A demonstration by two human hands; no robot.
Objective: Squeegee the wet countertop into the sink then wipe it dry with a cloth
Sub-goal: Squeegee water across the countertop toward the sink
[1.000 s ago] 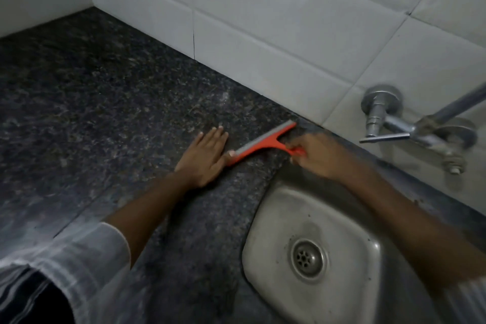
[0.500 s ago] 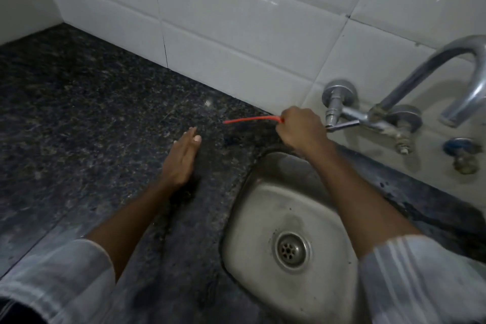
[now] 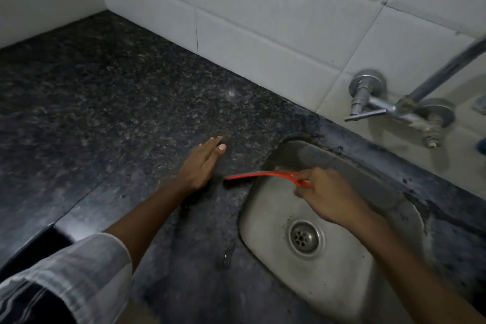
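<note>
The right hand [image 3: 327, 196] curls its fingers around the handle of a thin red plastic squeegee [image 3: 263, 176], gripping it over the near-left part of the square stainless-steel sink [image 3: 342, 281]. The squeegee's blade reaches leftward across the sink's rim, its far end over the dark speckled granite tabletop [image 3: 105, 113]; whether the blade touches the stone cannot be told. The left hand [image 3: 202, 163] lies flat on the tabletop just left of the blade's tip, fingers straight and together, holding nothing. A round metal drain [image 3: 305, 237] sits in the sink's floor below the right wrist. On the white tiled wall [image 3: 263, 21] behind the sink a chrome tap [image 3: 394, 108] is mounted. A grey striped sleeve [image 3: 73, 276] covers the left upper arm.
</note>
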